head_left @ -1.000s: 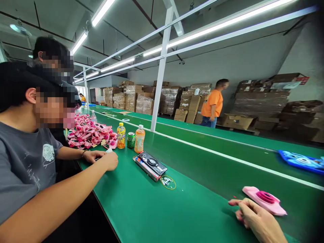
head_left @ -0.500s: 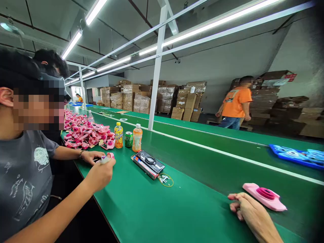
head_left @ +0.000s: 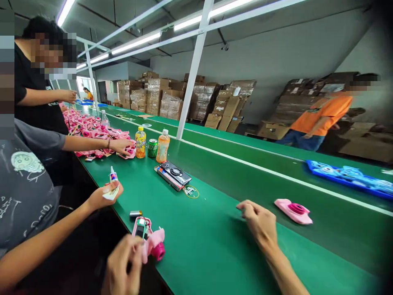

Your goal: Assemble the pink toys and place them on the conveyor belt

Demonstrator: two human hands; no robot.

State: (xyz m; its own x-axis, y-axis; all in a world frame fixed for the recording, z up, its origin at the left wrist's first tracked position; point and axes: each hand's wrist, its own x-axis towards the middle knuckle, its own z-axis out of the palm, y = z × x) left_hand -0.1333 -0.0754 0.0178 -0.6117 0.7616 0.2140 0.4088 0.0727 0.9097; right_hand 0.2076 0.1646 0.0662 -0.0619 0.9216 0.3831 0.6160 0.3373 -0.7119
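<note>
At the edge of a green flat-topped worktable (head_left: 199, 250), a left hand (head_left: 123, 266) pinches an open pink plastic camera-shaped case (head_left: 156, 238), its green circuit board (head_left: 141, 228) exposed, closing apparently unfinished. The curled right hand (head_left: 259, 223), fingertip contact unclear, nears a seemingly finished pink magenta-ringed case (head_left: 293, 210).

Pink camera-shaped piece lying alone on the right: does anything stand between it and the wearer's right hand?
Nothing visible does: only green surface shows between the right hand and the pink piece.
</note>
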